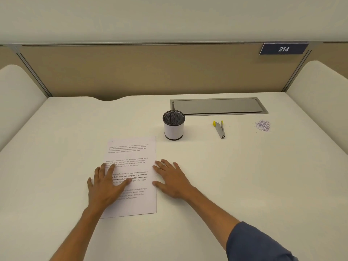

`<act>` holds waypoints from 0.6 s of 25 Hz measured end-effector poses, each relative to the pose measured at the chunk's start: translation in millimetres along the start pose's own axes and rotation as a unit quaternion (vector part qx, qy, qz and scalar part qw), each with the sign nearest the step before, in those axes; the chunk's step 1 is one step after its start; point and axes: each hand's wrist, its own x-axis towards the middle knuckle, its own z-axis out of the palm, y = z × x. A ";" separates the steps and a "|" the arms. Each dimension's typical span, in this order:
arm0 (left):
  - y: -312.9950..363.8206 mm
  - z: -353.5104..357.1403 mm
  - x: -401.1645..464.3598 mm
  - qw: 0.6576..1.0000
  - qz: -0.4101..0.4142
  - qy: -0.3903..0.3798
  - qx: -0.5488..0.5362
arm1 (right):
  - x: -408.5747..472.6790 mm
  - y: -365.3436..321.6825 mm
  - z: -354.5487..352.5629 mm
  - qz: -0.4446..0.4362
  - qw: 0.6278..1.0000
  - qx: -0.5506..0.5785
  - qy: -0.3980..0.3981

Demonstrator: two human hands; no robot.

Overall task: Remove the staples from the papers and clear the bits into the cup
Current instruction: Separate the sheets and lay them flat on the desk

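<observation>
A sheaf of printed papers (135, 153) lies flat on the white desk in front of me. My left hand (106, 183) rests flat on its lower left part, fingers spread. My right hand (169, 178) lies flat on the desk, fingertips touching the papers' right edge. A white cup with a black mesh rim (173, 127) stands upright just beyond the papers' top right corner. Further right lies a grey staple remover with yellow tips (219, 129). A small pile of paper bits (263, 125) sits at the far right. I cannot make out a staple.
A grey recessed cable hatch (218, 106) is set into the desk (56, 147) behind the cup. A tan partition (150, 72) with a blue sign reading 214 (283, 48) closes off the back. White side panels flank the desk.
</observation>
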 end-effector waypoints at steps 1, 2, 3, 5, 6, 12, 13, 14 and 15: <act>-2.0 -0.9 2.8 1.000 -0.003 0.003 -0.003 | 4.0 -1.7 -0.5 -0.001 1.000 0.002 -0.003; -4.1 -1.9 5.4 1.000 -0.005 0.004 -0.006 | 7.4 -3.3 -1.0 0.000 1.000 0.004 -0.007; -6.2 -2.4 8.0 1.000 -0.007 0.004 -0.008 | 10.3 -4.3 -1.5 0.000 1.000 0.005 -0.011; -9.7 -3.2 12.8 1.000 -0.007 0.001 -0.005 | 15.0 -5.2 -2.6 0.001 1.000 0.005 -0.012; -10.5 -3.3 14.4 1.000 -0.008 -0.001 -0.003 | 16.6 -5.5 -3.0 0.000 1.000 0.003 -0.011; -7.6 -6.7 14.3 1.000 -0.007 0.005 -0.001 | 19.3 -7.7 -5.3 -0.004 1.000 0.008 -0.008; -6.6 -7.5 13.2 1.000 -0.002 0.015 -0.001 | 18.4 -7.5 -5.7 -0.003 1.000 0.011 -0.005; -5.0 -8.4 11.9 1.000 0.003 0.028 -0.003 | 16.9 -7.2 -6.4 -0.003 1.000 0.013 -0.001; -2.3 -9.0 9.8 0.999 0.010 0.043 -0.009 | 14.6 -6.7 -7.5 -0.004 1.000 0.013 0.008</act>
